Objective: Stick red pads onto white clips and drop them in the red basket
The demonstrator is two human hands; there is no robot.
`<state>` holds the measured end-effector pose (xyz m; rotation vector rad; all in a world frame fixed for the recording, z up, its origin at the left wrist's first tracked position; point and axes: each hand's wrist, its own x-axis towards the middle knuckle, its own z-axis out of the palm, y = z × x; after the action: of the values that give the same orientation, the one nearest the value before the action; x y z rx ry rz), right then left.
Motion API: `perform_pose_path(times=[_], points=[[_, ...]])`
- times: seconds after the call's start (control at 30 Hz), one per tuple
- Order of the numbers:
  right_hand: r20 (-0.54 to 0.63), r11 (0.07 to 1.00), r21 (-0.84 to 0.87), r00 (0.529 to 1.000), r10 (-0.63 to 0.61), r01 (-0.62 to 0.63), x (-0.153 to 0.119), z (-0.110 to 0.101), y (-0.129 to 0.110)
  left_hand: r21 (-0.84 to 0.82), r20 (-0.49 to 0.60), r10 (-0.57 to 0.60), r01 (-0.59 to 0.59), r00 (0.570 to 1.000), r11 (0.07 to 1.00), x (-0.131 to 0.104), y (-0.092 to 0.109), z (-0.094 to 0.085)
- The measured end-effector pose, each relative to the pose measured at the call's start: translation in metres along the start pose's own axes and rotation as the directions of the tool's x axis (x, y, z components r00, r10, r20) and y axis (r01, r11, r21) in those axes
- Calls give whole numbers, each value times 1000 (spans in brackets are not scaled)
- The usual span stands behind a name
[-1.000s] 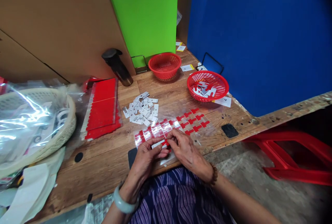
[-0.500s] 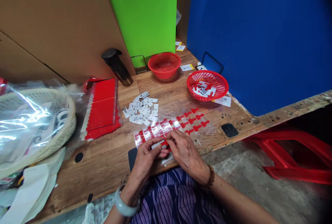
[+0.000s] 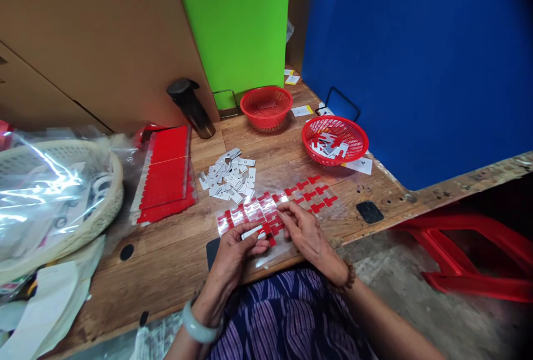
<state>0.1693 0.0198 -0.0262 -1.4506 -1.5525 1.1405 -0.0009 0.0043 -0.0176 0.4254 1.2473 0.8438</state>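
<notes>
My left hand [image 3: 237, 251] pinches a small flat white piece [image 3: 252, 232] between thumb and fingers, low over the near edge of the table. Beneath and beyond it lies a clear sheet of red T-shaped stickers [image 3: 318, 206]. My right hand [image 3: 306, 238] is just right of the left one, over the sheet, apart from the white piece. Its thumb and index finger come together by the stickers; whether anything is between them I cannot make out. A loose pile of white pieces [image 3: 231, 176] lies beyond my left hand.
Red sticker sheets [image 3: 166, 165] are stacked at left, beside a bagged cream basket [image 3: 112, 193]. A dark bottle [image 3: 191, 110] stands behind. One red basket [image 3: 266, 105] is at the back; another red basket [image 3: 358, 146] holds white-and-red pieces. A red stool [image 3: 466, 276] is at right.
My right hand has drawn away from the white piece, slightly to the right and up, over the sticker sheet. My left hand keeps its hold on the piece in nearly the same spot.
</notes>
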Motion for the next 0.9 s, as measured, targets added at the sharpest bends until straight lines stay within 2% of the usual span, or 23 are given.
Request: perform_pose_path(times=[0.1, 0.23, 0.47, 0.57, 0.63, 0.7, 0.77, 0.83, 0.9], points=[[146, 993, 93, 988, 54, -68, -3, 0, -5, -8, 14, 3, -3, 1000, 1000, -1, 1, 2], [260, 967, 226, 964, 61, -122, -4, 8, -5, 0, 54, 5, -5, 999, 1000, -3, 2, 3], [334, 829, 478, 933, 133, -290, 4, 15, -3, 54, 80, 39, -43, 996, 998, -5, 0, 0], [365, 760, 547, 917, 159, -349, 5, 15, -2, 54, 89, 43, -48, 995, 997, -5, 2, 2], [374, 752, 556, 915, 154, -354, 5, 13, 0, 30, 94, 43, -46, 995, 998, -5, 3, 4], [364, 764, 544, 918, 156, -346, 7, 9, 3, 0, 96, 56, -57, 994, 998, -4, 4, 6], [305, 766, 552, 935, 181, -328, 13, 0, 4, -37, 81, 90, -87, 993, 996, -1, 4, 7], [180, 730, 626, 962, 207, -274, 23, -15, 2, -69, 36, 116, -113, 993, 991, 2, 3, 4], [14, 638, 756, 978, 208, -147, 37, -34, -2, -92, -11, 120, -120, 993, 988, 5, 1, -1]])
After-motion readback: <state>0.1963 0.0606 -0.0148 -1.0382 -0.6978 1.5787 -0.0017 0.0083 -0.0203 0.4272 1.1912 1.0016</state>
